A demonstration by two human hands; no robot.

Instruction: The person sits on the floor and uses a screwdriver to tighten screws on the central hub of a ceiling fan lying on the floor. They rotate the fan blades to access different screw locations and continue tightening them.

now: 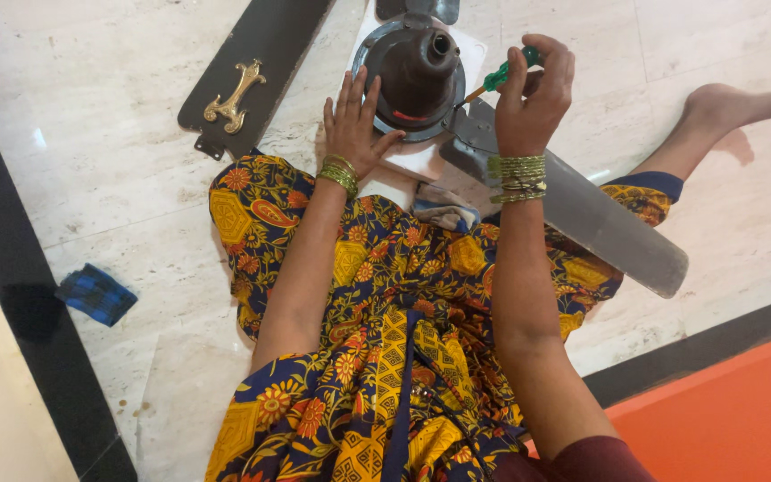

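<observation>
Right hand (533, 98): fingers curl around the green handle of a screwdriver (497, 78), gripped high, shaft angling down and left toward the brown ceiling-fan motor housing (417, 71). Tip sits at or near the joint where a grey fan blade (582, 210) meets the housing; the screw itself is not visible.

Left hand (359, 120): fingers spread flat, gripping nothing, palm pressed against the near side of the housing rim to brace it. Gold bangles on both wrists.

Housing rests on a white pad or board (412, 161) on the marble floor (91, 161), just beyond the person's knees. The grey blade runs out to the right across the patterned skirt (385, 330). A second, dark blade with a brass ornament (252, 71) lies detached to the left, apart from the housing. A blue checked cloth (95, 293) lies well away at the left.

Risks, as judged:
- Driver is held at a slant; the tip could cam out of the screw head and skid toward the bracing left hand, which lies close by.
- The domed housing could rock on its pad under sideways push.
- A loosened screw could roll off across the smooth floor.
- The long blade, once freed, could drop on the lap.
</observation>
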